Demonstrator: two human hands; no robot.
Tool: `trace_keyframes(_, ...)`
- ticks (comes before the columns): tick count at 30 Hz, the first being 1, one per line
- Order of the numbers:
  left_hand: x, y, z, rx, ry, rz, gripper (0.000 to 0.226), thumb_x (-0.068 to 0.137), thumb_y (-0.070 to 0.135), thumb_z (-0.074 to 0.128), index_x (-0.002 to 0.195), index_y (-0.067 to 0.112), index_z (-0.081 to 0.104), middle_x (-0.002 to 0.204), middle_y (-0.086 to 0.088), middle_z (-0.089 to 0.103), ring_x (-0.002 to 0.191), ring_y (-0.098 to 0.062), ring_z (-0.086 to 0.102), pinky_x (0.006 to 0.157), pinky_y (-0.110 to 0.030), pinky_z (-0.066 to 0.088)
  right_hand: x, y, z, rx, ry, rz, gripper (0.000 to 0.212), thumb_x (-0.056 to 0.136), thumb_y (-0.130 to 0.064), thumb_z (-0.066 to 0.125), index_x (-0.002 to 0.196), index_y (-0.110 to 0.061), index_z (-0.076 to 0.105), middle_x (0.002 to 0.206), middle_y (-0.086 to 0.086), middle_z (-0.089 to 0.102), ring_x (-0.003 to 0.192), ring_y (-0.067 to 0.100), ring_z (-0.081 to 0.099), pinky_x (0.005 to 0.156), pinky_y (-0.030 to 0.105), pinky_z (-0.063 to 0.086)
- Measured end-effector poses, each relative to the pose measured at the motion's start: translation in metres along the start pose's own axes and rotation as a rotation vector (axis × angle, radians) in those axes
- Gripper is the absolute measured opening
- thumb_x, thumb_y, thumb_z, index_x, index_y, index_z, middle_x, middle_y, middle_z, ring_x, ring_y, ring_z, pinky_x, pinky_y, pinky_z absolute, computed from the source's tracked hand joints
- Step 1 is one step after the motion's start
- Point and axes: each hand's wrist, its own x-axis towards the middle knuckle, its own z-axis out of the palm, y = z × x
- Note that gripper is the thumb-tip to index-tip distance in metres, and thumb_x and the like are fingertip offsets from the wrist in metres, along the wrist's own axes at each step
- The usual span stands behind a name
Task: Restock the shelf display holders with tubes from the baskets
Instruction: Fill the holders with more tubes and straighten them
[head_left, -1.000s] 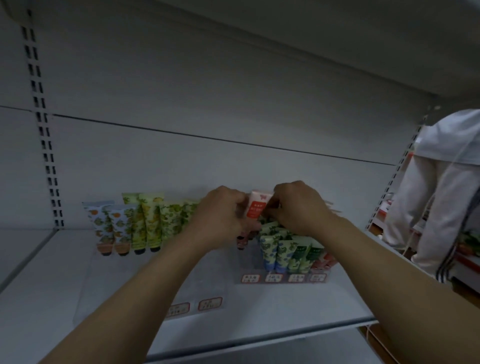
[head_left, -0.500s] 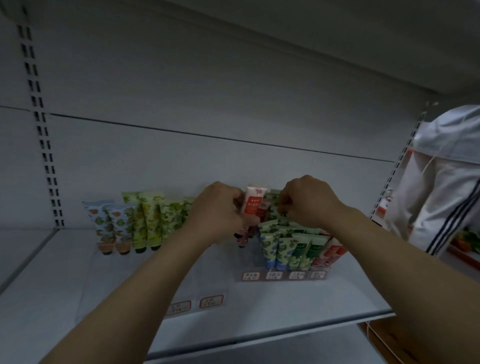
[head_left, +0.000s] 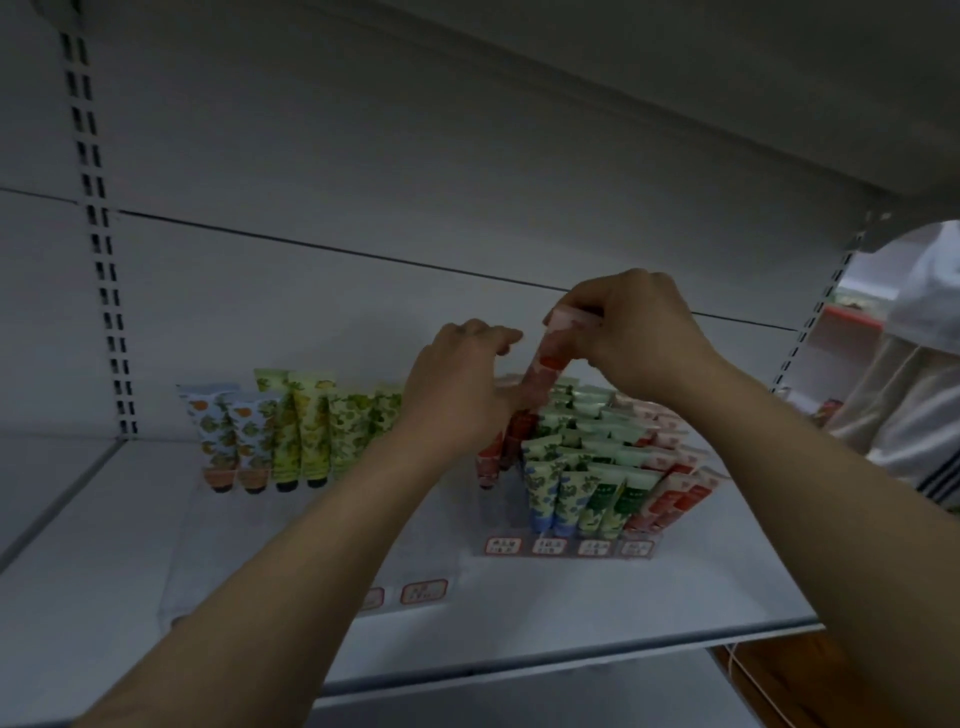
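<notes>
My right hand (head_left: 641, 332) pinches the top end of a red-and-white tube (head_left: 545, 371), which hangs upright above the clear display holder (head_left: 566, 545) on the shelf. My left hand (head_left: 460, 392) is just left of the tube with its fingers curled near the tube's lower part; whether it touches the tube is unclear. The holder's rows are packed with blue, green and red tubes (head_left: 597, 488). A few red tubes (head_left: 491, 452) stand in its left row, partly hidden by my left hand. No basket is in sight.
A second clear holder (head_left: 415, 592) at the left holds orange-print and yellow-green tubes (head_left: 291, 431) at its back. The white shelf (head_left: 597, 618) has a front lip. Another shelf hangs overhead. A person in white clothes (head_left: 914, 415) stands at the right edge.
The red tube has passed from my left hand to my right hand and has risen. My right hand has lifted higher; my left hand has let go and stays low beside it.
</notes>
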Motion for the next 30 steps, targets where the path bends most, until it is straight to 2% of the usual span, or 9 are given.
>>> trace_keyframes(2, -0.001, -0.009, 0.003, 0.146, -0.056, 0.022, 0.039, 0.085, 0.043, 0.066, 0.120, 0.024, 0.062, 0.115, 0.001, 0.058, 0.110, -0.020, 0.049, 0.085, -0.034, 0.041, 0.001, 0.006, 0.005, 0.020, -0.037, 0.039, 0.014, 0.074, -0.024, 0.079, 0.086, -0.017, 0.075, 0.073, -0.009, 0.067, 0.066, 0.005, 0.061, 0.066, 0.023, 0.052)
trace_keyframes(5, -0.003, -0.016, 0.008, 0.438, -0.093, 0.100, 0.023, 0.090, 0.033, 0.059, 0.112, 0.027, 0.064, 0.108, 0.003, 0.063, 0.106, -0.022, 0.049, 0.082, -0.034, 0.031, -0.002, 0.015, 0.023, -0.062, -0.120, -0.016, 0.009, 0.079, -0.016, 0.075, 0.088, -0.015, 0.077, 0.085, -0.001, 0.073, 0.073, 0.007, 0.061, 0.064, 0.006, 0.045)
trace_keyframes(7, -0.005, -0.017, 0.009, 0.518, -0.071, 0.128, 0.018, 0.090, 0.032, 0.057, 0.106, 0.029, 0.066, 0.103, 0.006, 0.064, 0.105, -0.020, 0.047, 0.085, -0.034, 0.029, -0.005, 0.020, 0.036, -0.176, -0.133, -0.055, 0.012, 0.084, -0.017, 0.068, 0.093, -0.016, 0.076, 0.090, 0.005, 0.073, 0.079, 0.015, 0.063, 0.071, 0.017, 0.048)
trace_keyframes(9, -0.005, -0.018, 0.010, 0.537, -0.051, 0.155, 0.014, 0.088, 0.029, 0.058, 0.099, 0.029, 0.067, 0.100, 0.007, 0.065, 0.102, -0.019, 0.047, 0.084, -0.034, 0.028, -0.008, 0.018, 0.046, -0.351, -0.153, -0.075, 0.015, 0.084, -0.026, 0.067, 0.095, -0.021, 0.075, 0.091, 0.007, 0.071, 0.086, 0.025, 0.063, 0.067, 0.028, 0.047)
trace_keyframes(14, -0.002, -0.022, 0.012, 0.507, -0.057, 0.174, 0.014, 0.087, 0.026, 0.058, 0.098, 0.025, 0.066, 0.101, 0.007, 0.064, 0.103, -0.019, 0.047, 0.085, -0.034, 0.030, -0.004, 0.011, 0.062, -0.650, -0.128, -0.239, 0.018, 0.080, -0.035, 0.069, 0.091, -0.021, 0.072, 0.089, 0.004, 0.067, 0.084, 0.023, 0.061, 0.064, 0.024, 0.029)
trace_keyframes(16, -0.003, -0.022, 0.011, 0.494, -0.064, 0.179, 0.015, 0.088, 0.027, 0.055, 0.098, 0.025, 0.066, 0.101, 0.006, 0.065, 0.103, -0.019, 0.047, 0.086, -0.034, 0.030, -0.002, 0.014, 0.067, -0.702, -0.073, -0.368, 0.019, 0.073, -0.033, 0.078, 0.086, -0.020, 0.073, 0.080, 0.005, 0.066, 0.076, 0.024, 0.062, 0.065, 0.026, 0.031)
trace_keyframes(19, -0.003, -0.020, 0.009, 0.494, -0.071, 0.166, 0.011, 0.088, 0.027, 0.053, 0.093, 0.023, 0.063, 0.094, 0.004, 0.064, 0.102, -0.020, 0.047, 0.085, -0.034, 0.029, -0.003, 0.018, 0.072, -0.655, -0.200, -0.460, 0.016, 0.081, -0.024, 0.072, 0.096, -0.021, 0.071, 0.083, 0.009, 0.064, 0.079, 0.030, 0.062, 0.065, 0.031, 0.040)
trace_keyframes(23, -0.005, -0.020, 0.006, 0.499, -0.093, 0.171, 0.012, 0.088, 0.028, 0.053, 0.094, 0.025, 0.063, 0.081, 0.002, 0.053, 0.100, -0.020, 0.046, 0.079, -0.033, 0.023, 0.006, 0.021, 0.065, -0.724, -0.350, -0.384, 0.018, 0.093, -0.027, 0.054, 0.102, -0.018, 0.067, 0.094, 0.008, 0.060, 0.086, 0.025, 0.057, 0.065, 0.028, 0.038)
trace_keyframes(30, -0.005, -0.023, 0.006, 0.445, -0.088, 0.161, 0.019, 0.086, 0.031, 0.058, 0.102, 0.026, 0.067, 0.082, 0.006, 0.055, 0.102, -0.020, 0.048, 0.086, -0.034, 0.028, 0.024, 0.009, 0.060, -0.659, -0.500, -0.293, 0.023, 0.080, -0.032, 0.071, 0.094, -0.014, 0.073, 0.076, 0.006, 0.062, 0.069, 0.018, 0.049, 0.059, 0.026, 0.040)
